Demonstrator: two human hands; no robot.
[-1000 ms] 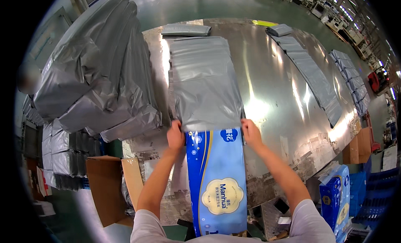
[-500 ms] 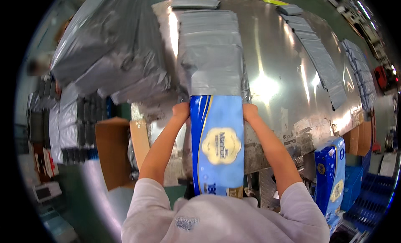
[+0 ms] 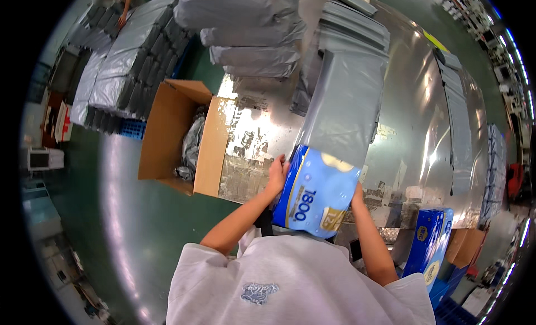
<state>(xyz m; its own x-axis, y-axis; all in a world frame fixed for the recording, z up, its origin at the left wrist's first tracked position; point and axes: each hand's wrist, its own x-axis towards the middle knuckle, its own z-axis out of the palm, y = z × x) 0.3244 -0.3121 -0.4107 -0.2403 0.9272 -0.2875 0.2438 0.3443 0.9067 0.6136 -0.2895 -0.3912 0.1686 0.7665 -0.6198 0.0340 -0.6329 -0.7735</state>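
Note:
A blue plastic-wrapped pack of paper rolls (image 3: pixel 315 194) lies with its far part inside a grey plastic mailing bag (image 3: pixel 349 101); the near end sticks out toward my body. My left hand (image 3: pixel 276 174) grips the pack's left side just below the bag's mouth, fingers curled. On the opposite side, my right hand (image 3: pixel 357 196) holds the pack's right edge, its fingers mostly hidden behind the wrap. The bag rests on a stack of flat grey bags (image 3: pixel 357 26) on the metal table.
Grey wrapped parcels (image 3: pixel 251 60) are piled at the table's far left. An open cardboard box (image 3: pixel 162 141) with crumpled grey plastic stands left. More flat bags (image 3: pixel 459 124) lie on the metal table (image 3: pixel 410 118). Another blue pack (image 3: pixel 430 244) stands at right. A person's arm (image 3: pixel 125 9) shows far left.
The grey bag covers more of the pack, leaving mostly its near end out. My hands have moved down along its sides. The view has shifted, bringing the cardboard box into fuller sight.

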